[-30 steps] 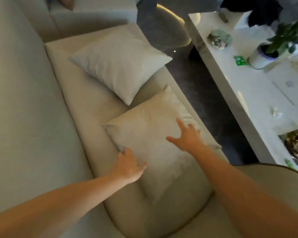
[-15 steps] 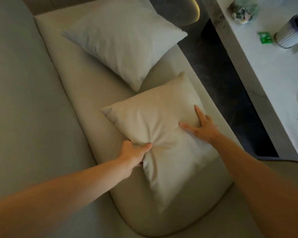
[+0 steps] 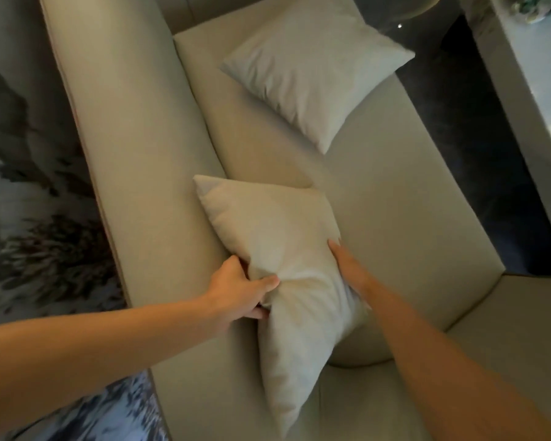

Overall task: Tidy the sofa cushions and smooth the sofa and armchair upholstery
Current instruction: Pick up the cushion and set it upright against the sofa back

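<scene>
A beige cushion [image 3: 277, 237] stands tilted against the sofa backrest [image 3: 147, 173], lifted off the seat [image 3: 395, 218]. My left hand [image 3: 239, 288] pinches its left edge, bunching the fabric. Along the cushion's right side lies my right hand [image 3: 347, 265], its fingers tucked behind the cushion. A second, paler cushion [image 3: 315, 62] lies flat on the seat farther away, touched by neither hand.
A white low table [image 3: 528, 78] runs along the right, with dark floor [image 3: 477, 128] between it and the sofa. A dark patterned surface [image 3: 29, 186] shows behind the backrest at left. An upholstered armrest or seat [image 3: 506, 338] sits at the lower right.
Both hands have lifted the near cushion off the seat and swung it left against the backrest. My view has moved over the sofa, showing the area behind it.
</scene>
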`<action>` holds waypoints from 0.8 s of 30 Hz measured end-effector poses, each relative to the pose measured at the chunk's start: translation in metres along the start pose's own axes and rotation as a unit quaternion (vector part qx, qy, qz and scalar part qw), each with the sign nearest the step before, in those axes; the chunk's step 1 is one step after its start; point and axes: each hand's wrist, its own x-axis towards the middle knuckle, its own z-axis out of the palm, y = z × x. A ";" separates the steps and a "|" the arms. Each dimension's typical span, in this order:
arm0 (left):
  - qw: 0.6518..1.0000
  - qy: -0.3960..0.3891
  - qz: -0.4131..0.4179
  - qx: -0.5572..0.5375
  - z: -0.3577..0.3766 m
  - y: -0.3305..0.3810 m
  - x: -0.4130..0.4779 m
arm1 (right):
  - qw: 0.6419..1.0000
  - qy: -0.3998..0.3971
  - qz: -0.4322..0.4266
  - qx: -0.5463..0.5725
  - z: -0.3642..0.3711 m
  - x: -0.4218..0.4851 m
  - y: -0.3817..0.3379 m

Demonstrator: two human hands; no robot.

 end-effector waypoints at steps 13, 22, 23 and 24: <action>0.942 -0.137 -0.066 0.300 -0.047 0.073 -0.010 | 0.998 0.010 0.019 -0.053 -0.005 -0.058 -0.060; 0.975 -0.015 0.145 0.165 -0.038 0.212 0.121 | 0.998 0.024 0.015 0.053 -0.024 0.001 -0.185; 0.975 -0.014 0.148 0.163 -0.038 0.226 0.146 | 0.994 0.057 0.000 0.091 -0.027 0.023 -0.199; 0.976 -0.016 0.147 0.159 -0.039 0.238 0.171 | 0.989 0.086 -0.013 0.120 -0.030 0.045 -0.212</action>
